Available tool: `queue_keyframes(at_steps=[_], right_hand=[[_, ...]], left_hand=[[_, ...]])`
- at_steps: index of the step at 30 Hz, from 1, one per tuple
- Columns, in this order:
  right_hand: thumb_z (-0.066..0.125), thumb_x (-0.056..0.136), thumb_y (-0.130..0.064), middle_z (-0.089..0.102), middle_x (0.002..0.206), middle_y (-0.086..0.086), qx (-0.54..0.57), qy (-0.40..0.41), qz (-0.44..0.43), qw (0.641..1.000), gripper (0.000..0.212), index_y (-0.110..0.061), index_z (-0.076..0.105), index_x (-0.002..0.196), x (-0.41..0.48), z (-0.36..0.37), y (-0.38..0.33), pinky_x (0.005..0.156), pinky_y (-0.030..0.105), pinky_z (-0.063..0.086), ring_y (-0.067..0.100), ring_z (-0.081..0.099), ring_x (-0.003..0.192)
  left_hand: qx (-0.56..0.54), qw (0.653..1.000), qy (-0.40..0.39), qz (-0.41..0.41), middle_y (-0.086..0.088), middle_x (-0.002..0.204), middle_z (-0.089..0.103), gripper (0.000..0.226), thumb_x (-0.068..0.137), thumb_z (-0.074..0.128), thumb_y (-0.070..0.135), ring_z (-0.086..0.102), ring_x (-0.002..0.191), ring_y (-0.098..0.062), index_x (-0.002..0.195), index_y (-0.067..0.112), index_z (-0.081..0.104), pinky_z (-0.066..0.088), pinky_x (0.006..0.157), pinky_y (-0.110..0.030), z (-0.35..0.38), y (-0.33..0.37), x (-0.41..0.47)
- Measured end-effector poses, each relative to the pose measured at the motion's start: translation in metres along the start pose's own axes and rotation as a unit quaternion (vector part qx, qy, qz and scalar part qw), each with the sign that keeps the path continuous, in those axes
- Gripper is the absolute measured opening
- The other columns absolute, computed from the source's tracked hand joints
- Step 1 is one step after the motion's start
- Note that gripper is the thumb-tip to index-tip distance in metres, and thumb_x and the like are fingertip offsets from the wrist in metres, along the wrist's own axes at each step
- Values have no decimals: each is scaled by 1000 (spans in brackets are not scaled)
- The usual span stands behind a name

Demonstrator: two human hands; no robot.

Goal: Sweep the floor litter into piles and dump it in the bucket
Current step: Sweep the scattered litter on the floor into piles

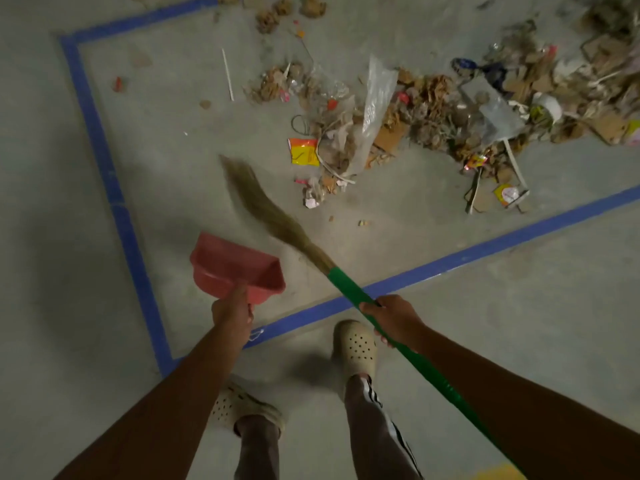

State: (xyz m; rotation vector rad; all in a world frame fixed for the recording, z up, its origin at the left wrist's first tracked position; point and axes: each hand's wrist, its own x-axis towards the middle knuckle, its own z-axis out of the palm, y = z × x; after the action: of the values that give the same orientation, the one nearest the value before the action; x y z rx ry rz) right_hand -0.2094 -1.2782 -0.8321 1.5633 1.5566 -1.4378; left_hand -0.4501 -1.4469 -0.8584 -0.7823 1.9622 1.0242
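My left hand [232, 310] grips the handle of a pink dustpan [235, 268], which hangs over the floor with its mouth turned away from me. My right hand [391, 317] grips the green handle of a grass broom [277, 220]. The blurred bristles reach up and to the left, short of the litter. A long heap of litter [433, 116] runs across the floor ahead: crumpled brown paper, cardboard bits, clear plastic bags, an orange-yellow wrapper [304, 152]. No bucket is in view.
Blue tape [104, 161] marks a rectangle on the grey concrete floor, with the litter inside it. Smaller scraps lie at the far top [284, 10], and a white stick [228, 74] lies left of the heap. My feet in cream clogs [355, 346] stand at the tape's near edge.
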Motion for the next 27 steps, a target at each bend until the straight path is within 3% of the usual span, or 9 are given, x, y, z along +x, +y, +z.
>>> queue_keyframes(at_steps=[4, 9, 13, 16, 19, 27], right_hand=[[63, 96, -34, 61, 64, 6, 17, -66, 126, 990, 32, -1, 61, 97, 0, 0, 31, 40, 23, 44, 12, 52, 38], [64, 94, -35, 65, 64, 9, 76, 48, 142, 986, 36, 1, 63, 98, 24, -38, 40, 46, 28, 50, 18, 56, 41], [59, 94, -46, 65, 55, 9, 109, 163, 93, 976, 45, -2, 66, 84, 33, -78, 15, 56, 41, 59, 24, 62, 45], [52, 98, -50, 65, 62, 8, 93, 203, 33, 974, 47, -7, 64, 84, 30, -103, -4, 53, 29, 53, 21, 61, 48], [51, 99, -50, 68, 74, 8, 114, 221, 3, 968, 42, -10, 62, 90, 27, -116, -16, 50, 25, 47, 19, 60, 53], [54, 98, -51, 68, 79, 10, 111, 213, -31, 970, 38, -15, 59, 87, 11, -103, -16, 66, 40, 62, 23, 67, 66]], left_hand=[[63, 998, 0, -10, -7, 58, 50, 33, 90, 68, 36, 37, 42, -16, 74, 9, 55, 29, 40, -24, -5, -37, -2], [65, 998, -22, -15, -7, 58, 50, 31, 90, 69, 34, 36, 35, -10, 78, 8, 58, 27, 36, -21, 19, -45, -19], [62, 996, -56, -5, -8, 60, 50, 34, 91, 69, 40, 29, 28, -9, 80, 9, 59, 20, 32, -14, 47, -21, -34], [39, 996, -79, 12, -7, 61, 50, 28, 96, 63, 36, 28, 29, -8, 83, 12, 57, 19, 33, -14, 64, 0, -44], [40, 995, -91, 23, -6, 64, 52, 25, 96, 61, 35, 29, 31, -9, 84, 13, 58, 20, 36, -18, 76, 16, -50], [37, 993, -104, 31, -7, 67, 55, 25, 94, 62, 34, 33, 32, -9, 80, 13, 59, 22, 34, -18, 89, 29, -60]])
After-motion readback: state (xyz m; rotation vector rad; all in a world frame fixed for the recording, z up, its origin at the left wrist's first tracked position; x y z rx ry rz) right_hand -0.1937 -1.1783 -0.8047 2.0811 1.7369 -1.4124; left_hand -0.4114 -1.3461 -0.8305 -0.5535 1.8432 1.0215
